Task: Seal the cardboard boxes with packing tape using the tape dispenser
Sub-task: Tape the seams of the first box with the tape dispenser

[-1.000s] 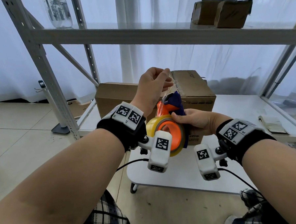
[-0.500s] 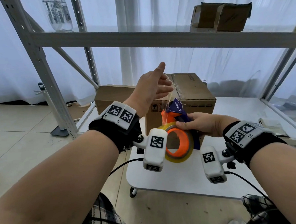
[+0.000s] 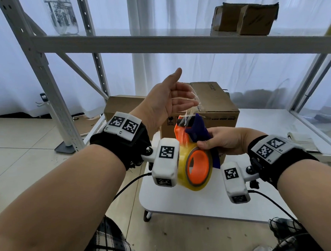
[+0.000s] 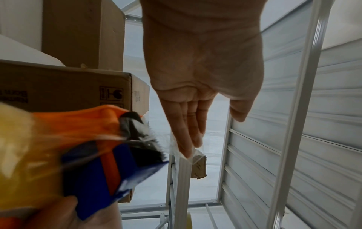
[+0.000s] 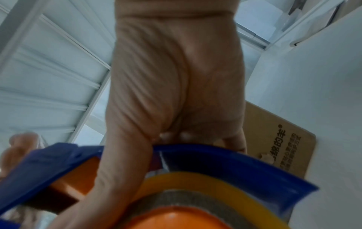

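White curtains hang behind a grey metal shelving rack (image 3: 49, 77), and a clear bottle (image 3: 64, 17) stands on the left end of its upper shelf. Further right on that shelf sit two small cardboard boxes (image 3: 245, 18). Below, a low white table (image 3: 193, 206) carries two larger cardboard boxes: a lower box (image 3: 121, 106) on the left and, just beside it, a taller box (image 3: 213, 101) with printed markings on its front.

In front of the boxes the left hand (image 3: 165, 102) is raised, palm turned inward, its fingers (image 4: 186, 124) straight and close together and the thumb standing apart. A crumpled strip of clear tape (image 3: 194, 102) clings to the fingertips and runs down to the head of the tape dispenser (image 3: 192, 135).

To the right, the right hand (image 3: 225, 141) grips the blue-and-orange dispenser by its handle, fingers curled round it, thumb on top. The yellowish tape roll (image 3: 194, 183) on its orange hub hangs below, above the table and not touching it. A notebook (image 3: 303, 141) lies on the far right.
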`<state>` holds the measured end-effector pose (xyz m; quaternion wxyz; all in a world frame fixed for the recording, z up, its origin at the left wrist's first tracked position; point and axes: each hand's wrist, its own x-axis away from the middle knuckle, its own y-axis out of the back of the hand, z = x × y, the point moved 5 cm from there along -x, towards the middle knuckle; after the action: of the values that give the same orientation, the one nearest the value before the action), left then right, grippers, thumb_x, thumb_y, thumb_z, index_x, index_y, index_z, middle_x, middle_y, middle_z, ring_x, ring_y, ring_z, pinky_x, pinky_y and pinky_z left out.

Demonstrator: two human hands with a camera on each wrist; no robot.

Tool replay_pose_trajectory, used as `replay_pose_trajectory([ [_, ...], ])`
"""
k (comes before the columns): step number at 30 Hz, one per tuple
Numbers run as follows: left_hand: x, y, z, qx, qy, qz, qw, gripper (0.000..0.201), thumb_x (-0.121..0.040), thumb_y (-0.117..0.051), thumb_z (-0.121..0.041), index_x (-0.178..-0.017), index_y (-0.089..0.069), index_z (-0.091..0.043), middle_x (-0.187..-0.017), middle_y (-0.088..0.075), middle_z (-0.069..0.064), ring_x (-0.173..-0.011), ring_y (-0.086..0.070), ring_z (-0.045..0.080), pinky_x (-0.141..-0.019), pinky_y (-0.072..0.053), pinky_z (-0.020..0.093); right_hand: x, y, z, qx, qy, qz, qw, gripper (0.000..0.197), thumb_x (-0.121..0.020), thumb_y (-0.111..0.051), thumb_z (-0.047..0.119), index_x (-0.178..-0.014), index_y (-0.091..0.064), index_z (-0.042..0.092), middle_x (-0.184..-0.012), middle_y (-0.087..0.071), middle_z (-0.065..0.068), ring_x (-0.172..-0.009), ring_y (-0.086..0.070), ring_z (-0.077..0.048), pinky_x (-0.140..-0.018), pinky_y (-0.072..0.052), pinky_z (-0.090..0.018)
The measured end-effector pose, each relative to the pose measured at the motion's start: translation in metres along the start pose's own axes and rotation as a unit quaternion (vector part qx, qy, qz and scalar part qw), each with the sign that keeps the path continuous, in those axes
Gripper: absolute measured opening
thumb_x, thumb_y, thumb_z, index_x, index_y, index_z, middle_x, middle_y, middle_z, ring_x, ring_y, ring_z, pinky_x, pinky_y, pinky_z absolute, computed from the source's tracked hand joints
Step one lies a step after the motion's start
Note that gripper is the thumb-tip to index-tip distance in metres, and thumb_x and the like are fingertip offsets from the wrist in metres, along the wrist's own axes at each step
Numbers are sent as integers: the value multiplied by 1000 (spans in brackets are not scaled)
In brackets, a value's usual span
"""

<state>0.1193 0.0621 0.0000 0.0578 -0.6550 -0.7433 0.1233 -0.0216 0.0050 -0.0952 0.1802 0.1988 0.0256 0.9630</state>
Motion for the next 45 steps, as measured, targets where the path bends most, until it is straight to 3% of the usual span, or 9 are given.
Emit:
replay_pose_trajectory([
  [9,-3,-3,3,82,-10,-6,997,32,-95,-52,-34,-77,-53,-7,-61,-55,5,-55,-61,15,-52,-53,21,-1,-9,9,-38,45,48,997,66,-58,-89,40,-110,-60,9,-98,-69,-7,-91,-67,-20,-79,-54,-30],
  [14,-4,0,-10,-79,-75,-10,994,22,-88,-59,0,-80,-44,-14,-65,-48,0,-57,-46,11,-52,-43,19,-2,-1,7,-50,64,-28,996,42,-74,-79,27,-110,-61,14,-98,-70,-7,-91,-68,-22,-82,-56,-35],
  [19,-3,29,-30,-400,-172,-139,889,18,-89,-64,-15,-91,-47,-17,-100,-55,6,-78,-57,20,-56,-47,20,9,20,7,-44,85,-130,987,45,-78,-66,35,-117,-58,14,-103,-68,-10,-95,-65,-25,-86,-56,-36],
  [25,0,35,-26,-548,-161,-50,820,26,-90,-63,-17,-98,-40,-12,-94,-65,8,-73,-64,11,-63,-52,19,18,29,6,-66,77,-155,983,23,-91,-52,28,-110,-58,18,-85,-69,-4,-77,-67,-18,-70,-57,-29],
  [31,2,39,-12,-489,-78,-2,869,78,-92,-55,0,-151,-10,-26,-82,-67,7,-65,-66,14,-64,-56,20,14,28,10,-43,99,-199,974,24,-94,-51,30,-112,-62,17,-83,-67,-4,-73,-63,-15,-68,-56,-27],
  [34,7,34,-6,-552,-45,45,832,32,-99,-47,-17,-130,-54,-18,-84,-60,-5,-77,-58,9,-67,-46,15,11,26,11,-13,104,-210,972,25,-94,-50,35,-109,-63,19,-82,-68,-2,-71,-65,-13,-68,-56,-26],
  [38,10,29,5,-661,-30,101,743,27,-84,-61,-48,-100,-65,-26,-106,-53,-1,-98,-54,14,-76,-39,21,12,25,15,30,116,-234,965,32,-88,-47,46,-101,-62,20,-73,-69,4,-65,-65,-8,-60,-54,-21],
  [40,8,28,5,-666,-46,82,740,20,-86,-62,-42,-94,-69,-24,-113,-52,2,-105,-51,18,-84,-35,26,13,24,16,23,121,-235,964,32,-88,-46,46,-96,-61,19,-66,-68,6,-61,-64,-7,-57,-53,-20],
  [45,5,22,-7,-635,-131,22,761,21,-88,-62,-40,-88,-64,-19,-82,-41,-7,-71,-41,5,-62,-31,18,7,17,19,-11,132,-212,968,44,-74,-49,53,-97,-61,18,-72,-68,1,-65,-64,-11,-62,-55,-24],
])
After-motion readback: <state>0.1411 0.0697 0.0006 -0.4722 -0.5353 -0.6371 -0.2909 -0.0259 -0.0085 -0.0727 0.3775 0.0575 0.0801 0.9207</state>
